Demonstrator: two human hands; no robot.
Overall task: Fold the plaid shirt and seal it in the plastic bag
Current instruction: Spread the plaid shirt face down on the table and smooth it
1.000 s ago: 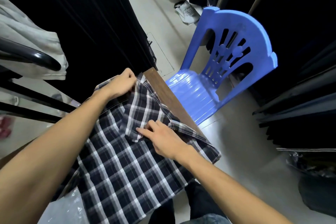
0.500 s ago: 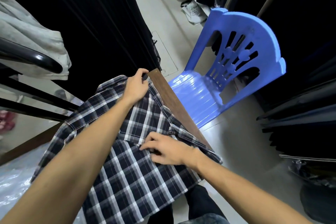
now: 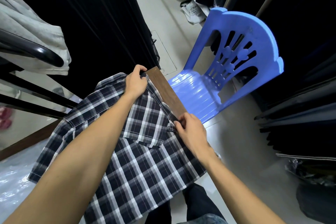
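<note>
The plaid shirt [image 3: 138,165] lies spread on the wooden table [image 3: 163,87]. The left hand [image 3: 136,82] grips its far corner. The right hand [image 3: 190,131] pinches its edge by the blue chair [image 3: 251,42].

The shirt [image 3: 138,165] is navy-and-white plaid, the chair [image 3: 236,63] bright blue, the table edge [image 3: 163,89] dark wood-brown.

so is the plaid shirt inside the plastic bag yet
No, the plaid shirt lies spread over the wooden table, both hands gripping its edge, while the plastic bag lies flat beside it.
</note>
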